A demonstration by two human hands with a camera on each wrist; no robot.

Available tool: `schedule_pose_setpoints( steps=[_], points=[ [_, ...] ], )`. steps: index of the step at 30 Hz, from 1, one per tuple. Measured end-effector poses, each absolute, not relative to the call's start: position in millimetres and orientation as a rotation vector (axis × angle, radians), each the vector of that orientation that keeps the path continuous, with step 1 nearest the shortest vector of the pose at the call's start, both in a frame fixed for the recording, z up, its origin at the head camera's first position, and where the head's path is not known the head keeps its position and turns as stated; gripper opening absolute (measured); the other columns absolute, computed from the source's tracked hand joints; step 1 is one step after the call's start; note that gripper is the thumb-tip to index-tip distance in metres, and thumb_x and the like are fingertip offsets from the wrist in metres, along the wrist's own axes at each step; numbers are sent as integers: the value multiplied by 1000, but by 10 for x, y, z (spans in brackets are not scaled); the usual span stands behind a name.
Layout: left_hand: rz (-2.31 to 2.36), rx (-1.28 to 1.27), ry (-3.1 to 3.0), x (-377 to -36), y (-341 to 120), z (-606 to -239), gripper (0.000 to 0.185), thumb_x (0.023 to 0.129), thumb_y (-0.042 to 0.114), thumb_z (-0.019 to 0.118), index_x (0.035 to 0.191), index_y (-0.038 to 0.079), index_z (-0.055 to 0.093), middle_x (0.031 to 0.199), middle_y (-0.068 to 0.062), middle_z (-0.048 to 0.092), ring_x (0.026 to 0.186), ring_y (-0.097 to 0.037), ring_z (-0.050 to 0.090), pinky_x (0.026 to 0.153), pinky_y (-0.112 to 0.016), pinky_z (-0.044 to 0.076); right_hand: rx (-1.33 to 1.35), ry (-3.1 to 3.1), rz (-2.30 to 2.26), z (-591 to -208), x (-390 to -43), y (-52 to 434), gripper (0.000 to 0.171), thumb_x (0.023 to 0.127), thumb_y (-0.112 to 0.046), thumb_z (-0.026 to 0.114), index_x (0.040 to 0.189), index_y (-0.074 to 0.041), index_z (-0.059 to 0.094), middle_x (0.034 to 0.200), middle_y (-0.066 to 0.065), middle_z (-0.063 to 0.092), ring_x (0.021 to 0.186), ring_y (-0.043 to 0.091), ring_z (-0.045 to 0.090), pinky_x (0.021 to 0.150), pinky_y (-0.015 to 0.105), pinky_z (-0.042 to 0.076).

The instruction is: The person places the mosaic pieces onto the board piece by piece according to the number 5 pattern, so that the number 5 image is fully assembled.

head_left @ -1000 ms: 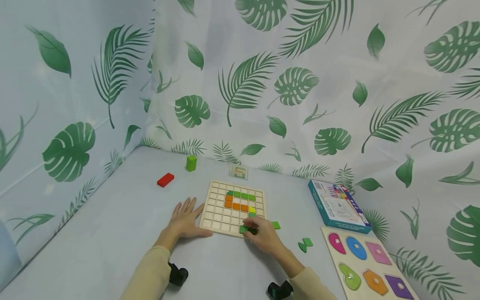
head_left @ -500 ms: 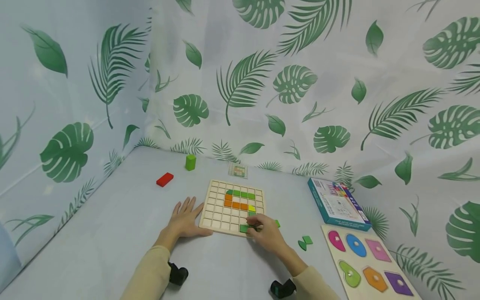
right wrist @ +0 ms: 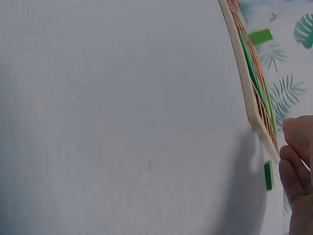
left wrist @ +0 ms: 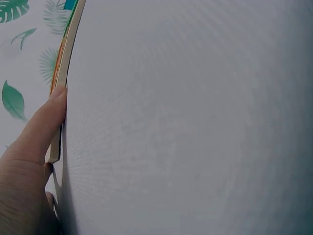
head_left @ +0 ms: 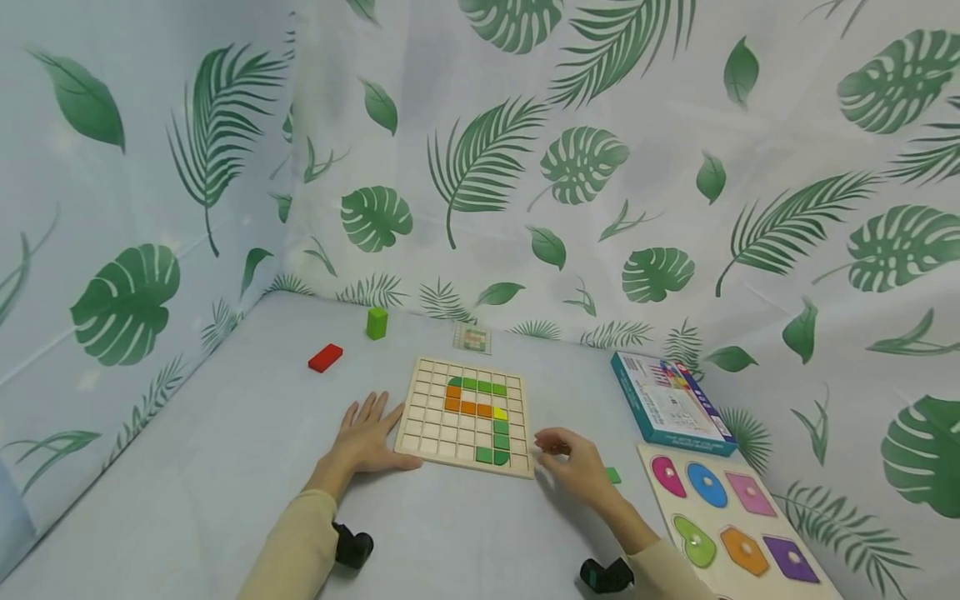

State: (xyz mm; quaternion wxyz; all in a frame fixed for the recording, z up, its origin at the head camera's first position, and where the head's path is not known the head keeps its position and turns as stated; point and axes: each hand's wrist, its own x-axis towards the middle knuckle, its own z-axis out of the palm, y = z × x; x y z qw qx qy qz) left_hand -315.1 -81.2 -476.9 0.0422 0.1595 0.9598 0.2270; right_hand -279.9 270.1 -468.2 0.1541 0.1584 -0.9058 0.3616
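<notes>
Wooden square grid board (head_left: 465, 417): your flat left hand (head_left: 365, 440) steadies it; right hand (head_left: 573, 467), loosely curled, empty, could nudge it, scattering tiles.

My head camera is looking forward and down from well above the table (head_left: 187, 467), taking in the whole grid board (head_left: 465, 414). Both wrist cameras are skimming the tabletop at close range, each catching that same board's edge (left wrist: 62, 73) (right wrist: 249, 93) from opposite sides.
</notes>
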Motion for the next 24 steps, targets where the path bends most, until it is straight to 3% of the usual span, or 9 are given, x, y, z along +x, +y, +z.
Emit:
schedule_pose_setpoints(
  steps=[24],
  points=[
    [687, 480, 2941, -3168, -816, -4800, 103, 70, 69, 66, 148, 11, 32, 154, -22, 14, 142, -38, 5, 112, -54, 3, 243, -2705, 932, -4704, -2636, 3489, 25, 84, 0, 68, 109, -3, 65, 100, 6, 68, 93, 21, 62, 85, 38, 52]
  ],
)
